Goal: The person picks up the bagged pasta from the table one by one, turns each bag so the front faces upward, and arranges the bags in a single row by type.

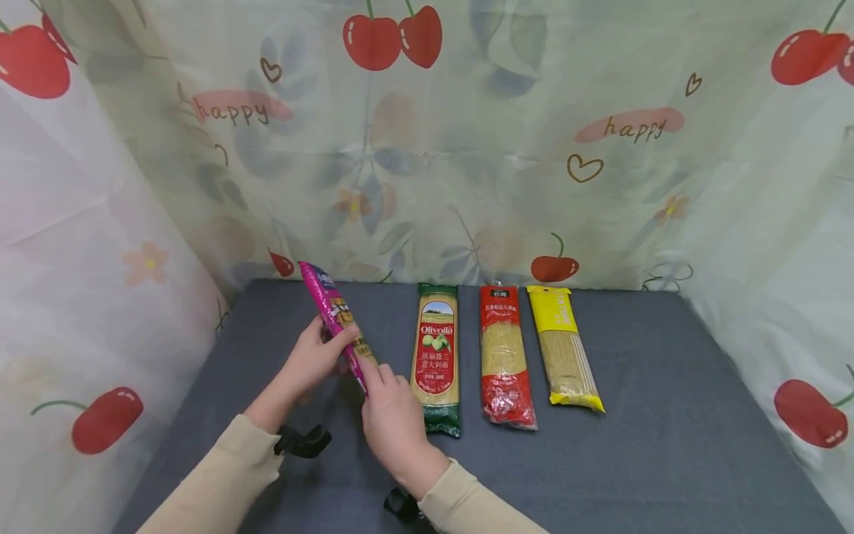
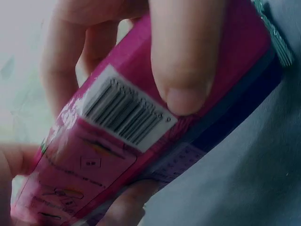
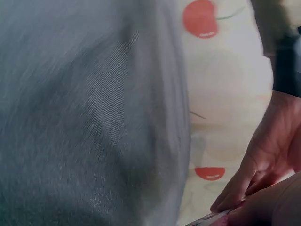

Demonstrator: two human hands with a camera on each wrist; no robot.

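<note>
A pink noodle packet [image 1: 336,311] is held tilted over the left part of the table, its top end leaning left. My left hand [image 1: 312,357] grips it around the middle, thumb across the front. Lower down, my right hand [image 1: 395,419] holds the packet's bottom end. In the left wrist view the packet's back [image 2: 89,165] shows a white barcode label [image 2: 127,113], with the left thumb [image 2: 186,70] pressed beside it. Only a sliver of the packet appears at the bottom of the right wrist view, by the fingers of the left hand [image 3: 268,150].
To the right lie a green-ended spaghetti packet [image 1: 437,360], a red noodle packet [image 1: 505,356] and a yellow noodle packet [image 1: 567,348], side by side on the dark grey table cloth [image 1: 640,445]. A cherry-printed curtain [image 1: 467,185] encloses the back and sides.
</note>
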